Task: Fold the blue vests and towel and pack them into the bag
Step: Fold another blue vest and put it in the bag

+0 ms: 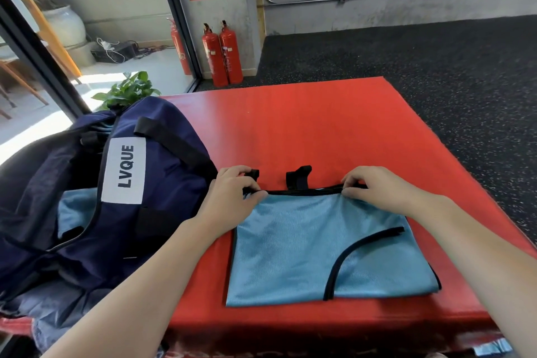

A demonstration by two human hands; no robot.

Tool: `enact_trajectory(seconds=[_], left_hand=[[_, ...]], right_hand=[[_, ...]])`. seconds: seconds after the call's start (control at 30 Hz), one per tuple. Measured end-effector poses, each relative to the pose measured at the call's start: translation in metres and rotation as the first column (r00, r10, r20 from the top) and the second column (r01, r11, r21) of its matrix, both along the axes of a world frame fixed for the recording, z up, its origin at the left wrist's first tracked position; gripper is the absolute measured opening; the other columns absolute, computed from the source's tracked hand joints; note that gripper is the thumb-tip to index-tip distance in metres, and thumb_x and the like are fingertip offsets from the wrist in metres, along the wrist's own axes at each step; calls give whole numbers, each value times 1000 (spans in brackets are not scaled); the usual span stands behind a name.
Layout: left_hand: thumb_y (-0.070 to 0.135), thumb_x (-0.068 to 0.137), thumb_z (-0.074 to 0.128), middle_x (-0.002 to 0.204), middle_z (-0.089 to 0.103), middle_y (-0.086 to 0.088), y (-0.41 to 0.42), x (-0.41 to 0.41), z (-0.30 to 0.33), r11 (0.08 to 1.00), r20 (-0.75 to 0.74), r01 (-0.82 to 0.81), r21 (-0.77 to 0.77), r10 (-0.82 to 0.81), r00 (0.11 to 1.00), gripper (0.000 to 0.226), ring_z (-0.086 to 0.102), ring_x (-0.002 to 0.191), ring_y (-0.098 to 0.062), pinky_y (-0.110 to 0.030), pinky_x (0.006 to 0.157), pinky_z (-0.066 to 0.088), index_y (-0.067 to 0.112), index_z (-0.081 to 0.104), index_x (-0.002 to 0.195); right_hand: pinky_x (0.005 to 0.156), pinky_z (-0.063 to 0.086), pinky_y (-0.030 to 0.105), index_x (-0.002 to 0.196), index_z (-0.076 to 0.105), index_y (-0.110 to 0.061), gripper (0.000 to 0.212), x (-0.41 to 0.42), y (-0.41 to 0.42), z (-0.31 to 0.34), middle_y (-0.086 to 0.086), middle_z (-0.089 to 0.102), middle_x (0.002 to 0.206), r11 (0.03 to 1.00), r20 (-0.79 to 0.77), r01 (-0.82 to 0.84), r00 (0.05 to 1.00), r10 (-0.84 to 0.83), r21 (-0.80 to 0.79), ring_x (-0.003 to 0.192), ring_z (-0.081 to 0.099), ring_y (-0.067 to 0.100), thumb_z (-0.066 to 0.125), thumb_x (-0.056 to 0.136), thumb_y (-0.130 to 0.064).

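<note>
Indoors, both hands (232, 195) (374, 187) pinch a blue vest (305, 247) on a red mat (319, 131).

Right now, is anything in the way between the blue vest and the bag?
Nothing visible. The vest lies on the red mat, held by the left hand and right hand. The bag sits right beside it, with only bare mat between.
</note>
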State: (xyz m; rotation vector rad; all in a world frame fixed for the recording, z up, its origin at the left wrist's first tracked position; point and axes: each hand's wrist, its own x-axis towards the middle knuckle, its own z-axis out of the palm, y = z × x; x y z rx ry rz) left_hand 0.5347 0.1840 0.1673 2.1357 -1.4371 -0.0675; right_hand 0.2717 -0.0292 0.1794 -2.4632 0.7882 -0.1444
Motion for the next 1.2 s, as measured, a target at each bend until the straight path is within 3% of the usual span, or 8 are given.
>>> enact_trajectory(seconds=[0.17,0.3,0.5,0.6,0.77,0.87,0.97,1.2], left_hand=[[37,84,76,129,57,8,-3,-9,3,992,24,-122,-23,122,992,3,40,122,-17,-47,101,41,35,76,82],[33,81,80,103,44,12,-4,-15,10,987,26,-156,-40,158,987,20,42,100,-10,-33,86,45,32,71,99],[27,89,71,86,55,7,-21,-30,17,971,28,-237,40,236,971,17,55,80,-21,-40,70,48,21,56,89],[24,94,65,91,57,1,-38,-36,12,981,21,-187,47,186,982,8,57,85,-25,-41,74,49,17,61,93],[36,98,56,116,64,0,-74,-61,-4,996,4,-53,71,52,999,31,59,107,-25,-41,93,45,18,59,124],[43,102,46,148,47,5,-92,-81,-17,984,35,46,173,-53,998,47,34,143,-19,-46,116,24,22,46,144],[40,106,36,162,26,8,-106,-104,-20,956,52,148,254,-166,985,49,9,153,-21,-53,121,7,28,33,153],[30,107,37,163,28,4,-99,-125,-18,957,-64,241,159,-234,970,47,19,151,-22,-53,119,20,29,35,153]], right_hand=[[78,56,38,87,65,-36,9,-2,0,-2,-13,69,87,996,36,89,995,-89,5,81,64,9,74,89,-36],[80,56,36,86,68,-39,9,-4,-1,0,-16,69,88,997,38,76,996,-76,14,84,64,3,76,87,-35],[76,57,38,76,74,-39,8,-11,2,8,-19,69,78,993,-54,90,994,-94,-74,79,63,0,80,79,-44],[72,57,36,71,74,-43,11,-20,4,12,-19,69,73,994,-113,91,989,-98,-66,75,64,0,81,73,-51],[65,55,31,67,73,-30,23,-36,19,18,-15,69,65,999,-183,35,982,-37,-12,66,63,2,84,72,-50],[66,54,34,68,72,-29,27,-43,34,17,-13,69,64,999,-204,-33,978,36,17,66,64,6,82,72,-54],[65,54,35,71,72,-30,30,-51,53,14,-12,69,66,995,-193,-91,977,96,31,64,64,7,78,72,-59],[70,55,37,82,69,-31,33,-72,73,8,-12,68,73,995,-130,-96,987,99,23,71,63,4,75,71,-62]])
